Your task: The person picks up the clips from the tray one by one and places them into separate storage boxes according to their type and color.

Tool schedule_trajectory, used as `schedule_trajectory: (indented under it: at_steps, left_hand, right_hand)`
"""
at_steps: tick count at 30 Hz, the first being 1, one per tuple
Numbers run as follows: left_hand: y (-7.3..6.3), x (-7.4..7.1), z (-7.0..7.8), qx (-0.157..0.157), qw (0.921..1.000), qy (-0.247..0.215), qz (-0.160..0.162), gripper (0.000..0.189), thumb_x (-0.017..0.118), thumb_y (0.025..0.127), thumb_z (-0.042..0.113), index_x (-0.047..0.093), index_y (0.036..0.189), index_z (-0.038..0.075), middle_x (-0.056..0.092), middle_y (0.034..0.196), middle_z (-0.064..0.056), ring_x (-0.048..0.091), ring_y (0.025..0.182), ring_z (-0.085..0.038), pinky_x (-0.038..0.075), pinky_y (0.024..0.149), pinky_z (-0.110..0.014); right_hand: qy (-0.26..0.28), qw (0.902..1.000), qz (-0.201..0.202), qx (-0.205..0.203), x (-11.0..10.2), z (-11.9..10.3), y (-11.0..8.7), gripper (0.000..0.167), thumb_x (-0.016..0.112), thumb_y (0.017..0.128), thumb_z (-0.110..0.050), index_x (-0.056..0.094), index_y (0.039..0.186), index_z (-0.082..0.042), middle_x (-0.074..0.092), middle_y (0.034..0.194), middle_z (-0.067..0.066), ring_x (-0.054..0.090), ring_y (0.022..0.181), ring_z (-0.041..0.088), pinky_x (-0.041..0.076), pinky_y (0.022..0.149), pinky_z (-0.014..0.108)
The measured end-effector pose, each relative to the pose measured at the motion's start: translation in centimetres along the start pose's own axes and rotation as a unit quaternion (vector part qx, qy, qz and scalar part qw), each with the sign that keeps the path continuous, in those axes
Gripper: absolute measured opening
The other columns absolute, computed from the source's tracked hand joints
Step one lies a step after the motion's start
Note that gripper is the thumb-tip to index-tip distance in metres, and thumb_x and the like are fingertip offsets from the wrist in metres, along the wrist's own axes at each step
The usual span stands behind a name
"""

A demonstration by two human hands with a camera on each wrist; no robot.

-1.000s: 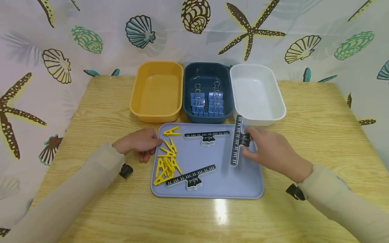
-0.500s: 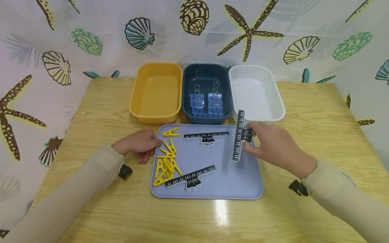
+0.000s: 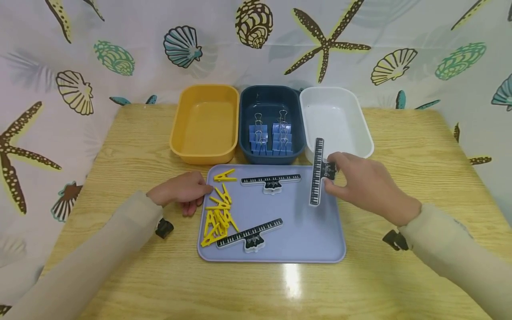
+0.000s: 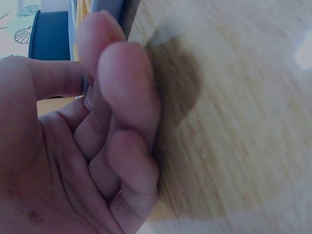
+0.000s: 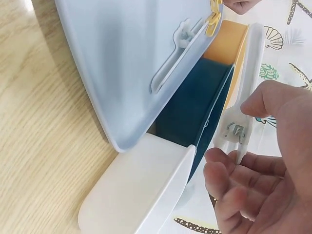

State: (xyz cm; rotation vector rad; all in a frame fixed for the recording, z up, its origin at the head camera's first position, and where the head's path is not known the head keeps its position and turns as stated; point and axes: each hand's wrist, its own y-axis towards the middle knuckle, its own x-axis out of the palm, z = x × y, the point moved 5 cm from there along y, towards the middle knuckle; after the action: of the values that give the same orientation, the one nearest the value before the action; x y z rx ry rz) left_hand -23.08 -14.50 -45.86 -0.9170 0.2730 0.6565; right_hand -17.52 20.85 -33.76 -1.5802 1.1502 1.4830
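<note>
My right hand point(image 3: 366, 186) pinches the butterfly-shaped grip of a long black-and-white piano-key clip point(image 3: 317, 171), held above the tray's right part and close to the white bin. Its white back and metal spring show in the right wrist view. Two more piano-key clips lie on the lilac tray point(image 3: 308, 249): one near the far edge point(image 3: 272, 180), one at the near left point(image 3: 252, 235). Several yellow clothespins point(image 3: 220, 218) are gathered along the tray's left side. At the tray's left rim, my left hand point(image 3: 182, 191) holds the edge, with its fingers curled beside the table.
Behind the tray stand three bins in a row: a yellow bin point(image 3: 204, 155), a dark blue bin point(image 3: 272, 159) and a white bin point(image 3: 370, 149). Several blue binder clips point(image 3: 282, 138) sit inside the blue one. A shell-patterned cloth point(image 3: 224, 26) hangs behind the wooden table point(image 3: 160, 284).
My right hand has carried the piano-key clip a little away from me and to the right, toward the white bin. The left hand stays at the tray's rim.
</note>
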Motion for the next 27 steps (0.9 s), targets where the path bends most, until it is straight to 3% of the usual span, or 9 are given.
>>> schedule_trajectory:
  at_steps: [27]
  left_hand:
    - [-0.3,-0.1,0.3,0.007,1.0,0.0,0.0,0.047,0.042,0.099,0.029,0.057,0.062,0.004,0.058,0.045,-0.005,0.058,0.037,-0.015,0.051,0.044,-0.032]
  right_hand:
    - [-0.018,0.9993,-0.005,0.032,-0.4,2.2,1.3,0.042,0.064,0.084,-0.03,0.057,0.117,-0.005,0.068,0.092,0.012,0.042,0.046,0.014,0.028,0.041,0.027]
